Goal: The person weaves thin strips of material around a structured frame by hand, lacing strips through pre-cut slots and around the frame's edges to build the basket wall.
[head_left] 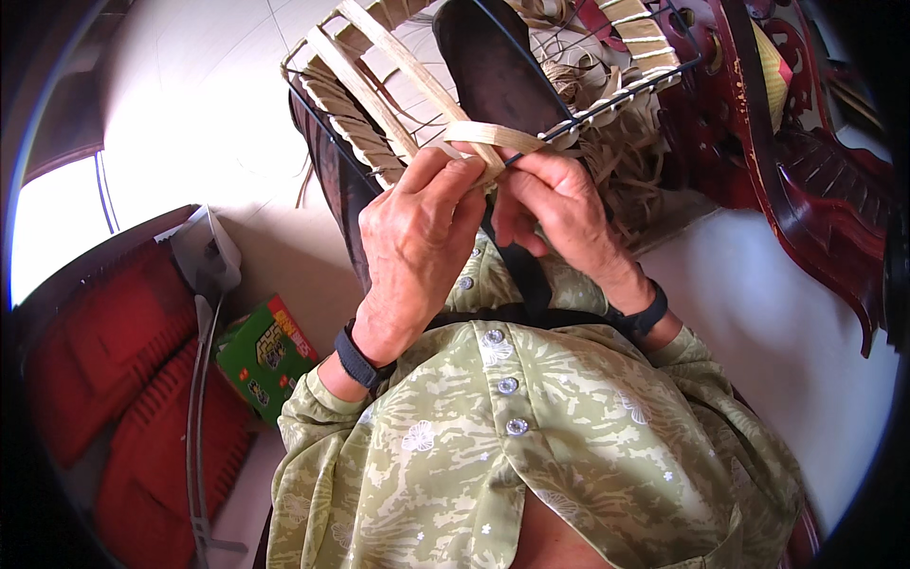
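A black wire frame (626, 92) rests over my lap, its sides partly wrapped in pale strip and white cord. Two flat beige strips (417, 71) run across its opening toward me. At the near edge, one strip bends into a loop (495, 135) that arches between my hands. My left hand (417, 237) pinches the strip with thumb and forefinger where it meets the wire. Beside it, my right hand (564, 209) is closed at the loop's right end, its forefinger tucked behind the strip. The fingertips partly hide the fold.
Loose beige strips (621, 166) lie in a heap on the floor beyond my right hand. Carved dark red wooden furniture (758, 152) stands to the right. On the left are red cushions (152, 379), a green box (265, 356) and a thin grey metal stand (199, 398).
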A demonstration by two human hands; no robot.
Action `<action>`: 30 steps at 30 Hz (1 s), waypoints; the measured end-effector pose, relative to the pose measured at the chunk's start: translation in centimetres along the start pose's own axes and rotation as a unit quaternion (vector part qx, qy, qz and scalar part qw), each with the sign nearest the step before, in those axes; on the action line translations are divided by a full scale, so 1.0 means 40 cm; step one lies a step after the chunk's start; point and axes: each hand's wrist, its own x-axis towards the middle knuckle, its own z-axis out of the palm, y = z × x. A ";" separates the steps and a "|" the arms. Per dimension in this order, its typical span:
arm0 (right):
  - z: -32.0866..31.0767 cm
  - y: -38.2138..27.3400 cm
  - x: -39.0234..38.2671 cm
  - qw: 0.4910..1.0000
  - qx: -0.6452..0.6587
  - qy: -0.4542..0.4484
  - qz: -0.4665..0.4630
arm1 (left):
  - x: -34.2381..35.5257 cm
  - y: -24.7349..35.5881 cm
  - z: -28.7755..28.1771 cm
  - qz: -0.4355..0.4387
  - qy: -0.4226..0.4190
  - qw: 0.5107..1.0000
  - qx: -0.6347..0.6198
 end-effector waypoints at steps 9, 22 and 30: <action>-0.052 -0.017 0.028 0.991 0.045 -0.104 0.076 | 0.001 0.001 -0.026 -0.044 -0.057 0.997 -0.029; -0.017 0.007 0.023 0.995 0.087 -0.011 0.036 | -0.004 0.009 -0.015 -0.056 -0.039 0.997 -0.037; -0.018 0.018 0.022 0.995 0.096 -0.019 0.014 | -0.020 0.007 -0.001 -0.042 0.011 0.997 -0.059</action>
